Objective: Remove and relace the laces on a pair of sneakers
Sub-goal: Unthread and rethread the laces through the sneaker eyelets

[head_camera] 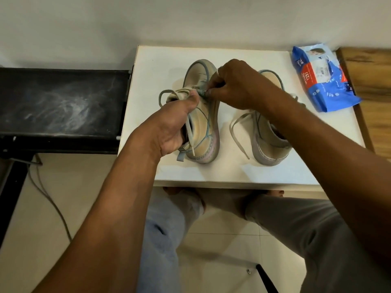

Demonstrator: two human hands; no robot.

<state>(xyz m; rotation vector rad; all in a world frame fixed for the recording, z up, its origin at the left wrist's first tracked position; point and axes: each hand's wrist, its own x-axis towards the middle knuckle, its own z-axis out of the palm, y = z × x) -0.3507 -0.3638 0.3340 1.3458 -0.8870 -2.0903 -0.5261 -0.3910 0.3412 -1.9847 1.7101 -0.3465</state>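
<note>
Your left hand (169,127) grips the centre sneaker (208,127); steady it while the fingers (211,92) of your right hand (237,83), pinching the lace (190,134), pull straight.

Left hand (171,125) curled round sneaker (204,130), thumb forward; right hand (237,83) palm-down, fingertips pinching lace (202,92); both forearms extended.

Matt white table (173,60), glossy plastic wipes packet (323,81), dusty black bench (63,102)

free: white table (169,60) left edge | blocked right: wipes pack (321,81)
</note>
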